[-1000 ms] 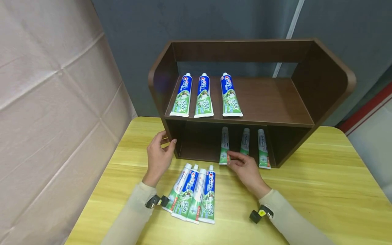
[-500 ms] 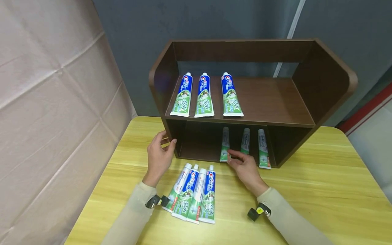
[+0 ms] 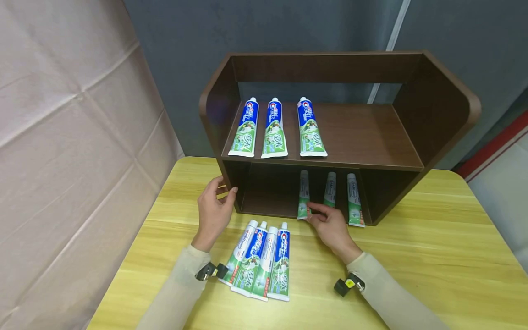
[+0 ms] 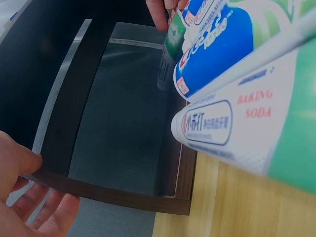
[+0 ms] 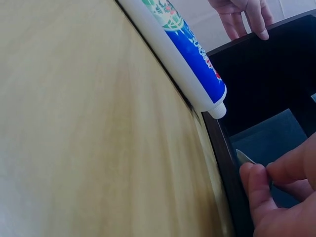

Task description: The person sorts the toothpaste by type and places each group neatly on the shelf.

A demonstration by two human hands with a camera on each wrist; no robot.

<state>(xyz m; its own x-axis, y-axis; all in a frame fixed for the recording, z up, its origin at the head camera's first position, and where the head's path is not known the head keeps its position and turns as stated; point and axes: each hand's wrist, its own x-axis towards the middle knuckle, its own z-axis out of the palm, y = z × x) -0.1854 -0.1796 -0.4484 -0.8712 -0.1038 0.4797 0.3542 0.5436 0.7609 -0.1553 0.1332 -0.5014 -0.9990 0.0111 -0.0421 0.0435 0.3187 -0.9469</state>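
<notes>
In the head view my right hand (image 3: 332, 229) pinches the crimped bottom end of a green-and-white toothpaste tube (image 3: 304, 195) on the lower shelf. In the right wrist view thumb and fingers meet on that end, hiding most of it. My left hand (image 3: 215, 211) holds the front edge of the left side panel of the brown shelf rack (image 3: 264, 201), thumb inside and fingers outside in the left wrist view. Two similar tubes lie to the right on the lower shelf, a middle tube (image 3: 330, 189) and a rightmost tube (image 3: 354, 201).
Three blue-and-green Crest toothpaste tubes, including the leftmost one (image 3: 244, 130), lie on the upper shelf. Several mixed tubes, a Crest one (image 3: 280, 266) among them, overlap on the yellow wooden table (image 3: 433, 256) before the rack. A pale cloth wall (image 3: 82, 151) stands at the left.
The tube in my right hand has shifted slightly deeper into the lower shelf and a touch to the right. My left hand keeps its place on the side panel.
</notes>
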